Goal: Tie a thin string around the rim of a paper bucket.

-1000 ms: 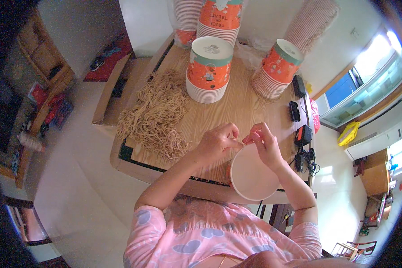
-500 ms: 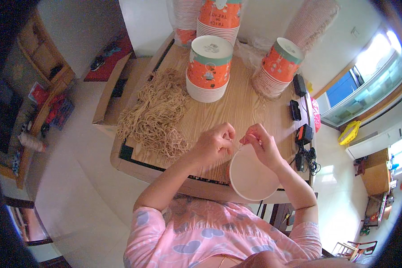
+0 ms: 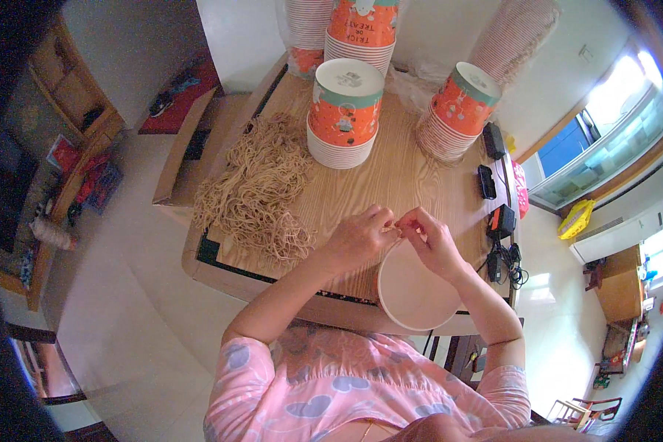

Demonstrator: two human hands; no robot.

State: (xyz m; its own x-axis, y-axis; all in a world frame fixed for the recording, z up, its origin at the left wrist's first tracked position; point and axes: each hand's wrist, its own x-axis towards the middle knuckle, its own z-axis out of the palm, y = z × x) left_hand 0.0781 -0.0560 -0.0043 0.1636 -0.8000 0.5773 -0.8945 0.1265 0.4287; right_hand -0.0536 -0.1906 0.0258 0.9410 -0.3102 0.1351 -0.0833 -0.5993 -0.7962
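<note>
Your L hand (image 3: 357, 239) & R hand (image 3: 431, 239) both have thumb and fingers pinched closed, tips nearly meeting at the far rim of the bucket (image 3: 418, 291); can't tell what's btwn them, too small. Bucket's on the near side of that grip, open mouth facing up toward you, white inside, a bit of orange outer wall showing at L. Your R hand overlaps its upper R rim; L hand's just off its upper L. It's by the near edge of the wood-top table (image 3: 405, 188).

Further out, on your L, a loose heap of tan cord (image 3: 256, 191), well apart from the bucket. On your R, a black adapter w/ coiled cable (image 3: 504, 261).

Beyond those, an upside-down bucket stack (image 3: 345, 118), orange w/ green band, mid-table; a 2nd, tilted stack (image 3: 460, 110) to its R. Farthest back, a taller orange-and-white stack (image 3: 361, 37).
</note>
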